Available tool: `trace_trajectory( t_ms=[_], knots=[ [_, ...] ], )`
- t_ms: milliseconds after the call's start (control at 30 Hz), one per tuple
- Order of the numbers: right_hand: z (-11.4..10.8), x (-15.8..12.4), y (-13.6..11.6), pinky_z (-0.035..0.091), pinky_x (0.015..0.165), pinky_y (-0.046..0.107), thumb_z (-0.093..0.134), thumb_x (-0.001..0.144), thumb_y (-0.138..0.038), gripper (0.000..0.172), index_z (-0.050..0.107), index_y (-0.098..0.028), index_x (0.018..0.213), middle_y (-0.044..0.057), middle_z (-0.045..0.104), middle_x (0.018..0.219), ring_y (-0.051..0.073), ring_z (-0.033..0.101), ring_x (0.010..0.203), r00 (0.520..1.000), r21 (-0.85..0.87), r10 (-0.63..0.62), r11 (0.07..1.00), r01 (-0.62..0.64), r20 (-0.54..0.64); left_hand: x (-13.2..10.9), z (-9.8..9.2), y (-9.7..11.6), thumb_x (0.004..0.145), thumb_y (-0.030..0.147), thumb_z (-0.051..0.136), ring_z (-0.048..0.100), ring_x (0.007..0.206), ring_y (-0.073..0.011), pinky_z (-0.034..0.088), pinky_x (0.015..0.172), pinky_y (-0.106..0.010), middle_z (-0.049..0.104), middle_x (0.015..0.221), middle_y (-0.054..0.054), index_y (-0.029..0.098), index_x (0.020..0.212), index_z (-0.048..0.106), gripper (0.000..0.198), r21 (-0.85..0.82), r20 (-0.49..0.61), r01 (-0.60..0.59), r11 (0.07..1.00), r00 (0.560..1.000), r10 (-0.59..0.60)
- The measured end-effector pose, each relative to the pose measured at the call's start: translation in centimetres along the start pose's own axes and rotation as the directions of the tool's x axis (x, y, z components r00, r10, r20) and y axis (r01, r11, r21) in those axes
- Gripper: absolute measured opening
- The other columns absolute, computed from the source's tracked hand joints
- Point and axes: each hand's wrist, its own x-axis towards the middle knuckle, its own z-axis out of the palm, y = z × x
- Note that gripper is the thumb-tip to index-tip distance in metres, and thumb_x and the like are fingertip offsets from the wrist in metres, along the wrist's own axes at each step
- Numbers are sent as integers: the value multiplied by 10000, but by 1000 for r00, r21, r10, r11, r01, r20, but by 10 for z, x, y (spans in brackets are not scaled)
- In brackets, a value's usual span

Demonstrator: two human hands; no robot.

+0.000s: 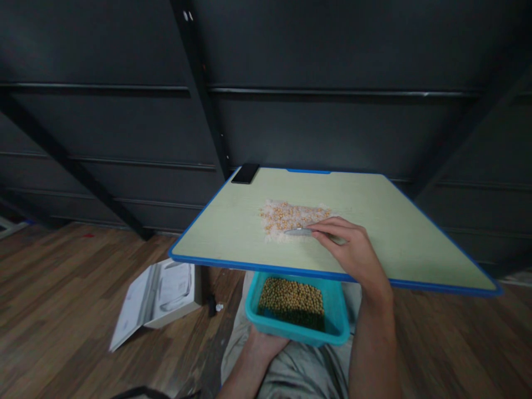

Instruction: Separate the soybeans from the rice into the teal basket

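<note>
A pile of white rice-like grains mixed with yellow soybeans (286,215) is spread on a pale green tabletop (216,233) with a blue edge. My right hand (347,241) pinches a slim silvery metal utensil (298,231), its tip lying at the near side of the pile; its exact kind is hard to make out. Below the near table edge, a turquoise plastic basin (336,310) over my lap holds many soybeans (291,299). My left hand (268,342) holds the basin from beneath at its near left side, its fingers hidden under it.
A black phone (245,173) lies at the table's far left corner. Dark metal panels (316,127) rise right behind the table. On the wooden floor to the left are an open white box (174,288) and a small black object (211,305).
</note>
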Motion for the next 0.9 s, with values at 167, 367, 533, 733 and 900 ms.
trace_trajectory(
  t_ms=[167,367,533,733,900],
  knots=[
    [0,1,-1,520,885,399,658,901,-142,223,789,-275,1023,20,769,996,202,688,931,999,-22,4,1000,-5,-51,-4,6,0,903,508,464,583,1319,-282,401,1177,-445,801,1167,14,282,1086,757,413,-30,8,1,1000,1000,0],
    [0,3,-3,522,866,394,671,897,-165,188,787,-262,1009,30,766,996,210,686,935,987,-44,-5,999,-2,-159,-8,14,1,840,494,567,609,1291,-292,394,1181,-420,827,1086,12,272,983,789,345,-22,-33,-23,999,999,22],
    [3,4,0,517,903,420,644,912,-165,218,775,-263,1056,41,763,1037,220,677,971,981,-48,9,999,-19,-191,-8,13,2,939,486,377,610,1291,-273,387,1185,-413,829,1078,-18,237,983,789,483,-63,-64,-16,998,998,12],
    [4,4,5,512,897,417,640,918,-179,218,774,-263,1069,43,769,1049,225,667,972,989,-70,13,997,-24,-149,-7,13,2,889,501,466,597,1305,-290,384,1191,-454,831,1068,10,276,956,787,398,-1,-112,-13,1000,994,13],
    [3,4,3,502,897,423,623,933,-197,230,772,-277,1088,43,772,1063,234,660,977,994,-67,11,998,-18,-109,-9,14,2,868,510,485,599,1305,-282,375,1200,-463,820,1097,59,347,921,782,343,183,-170,-34,982,983,65]
  ],
)
